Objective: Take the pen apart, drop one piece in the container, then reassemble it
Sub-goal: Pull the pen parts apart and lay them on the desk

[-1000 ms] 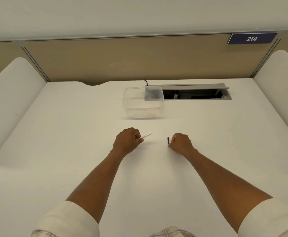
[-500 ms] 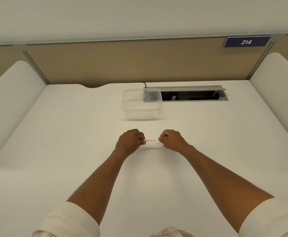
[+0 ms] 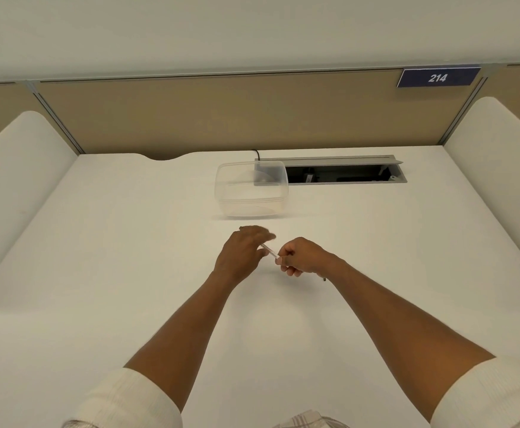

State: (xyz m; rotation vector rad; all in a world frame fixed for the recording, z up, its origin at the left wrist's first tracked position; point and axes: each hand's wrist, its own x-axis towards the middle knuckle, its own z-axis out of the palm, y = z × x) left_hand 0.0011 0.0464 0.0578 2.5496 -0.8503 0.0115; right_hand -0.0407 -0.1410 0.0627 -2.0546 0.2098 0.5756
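A thin clear pen barrel [image 3: 269, 251] runs slantwise between my two hands, just above the white desk [image 3: 129, 257]. My right hand [image 3: 303, 257] is closed on its near end. My left hand [image 3: 241, 253] grips the far end, with its fingertips blurred and the barrel's tip hidden under them. A small dark piece [image 3: 324, 278] lies on the desk, peeking out beside my right wrist. The clear plastic container [image 3: 251, 208] stands open a short way beyond my hands, and I see nothing in it.
A grey cable hatch [image 3: 345, 160] is open in the desk just right of the container, with a black cable behind it. Tan partition panels close off the back, with a sign reading 214. White rounded dividers stand at the left and right.
My hands came together from being apart, and both now hold the barrel. It has tilted from level to slanted. The dark piece my right hand held a second ago now lies on the desk.
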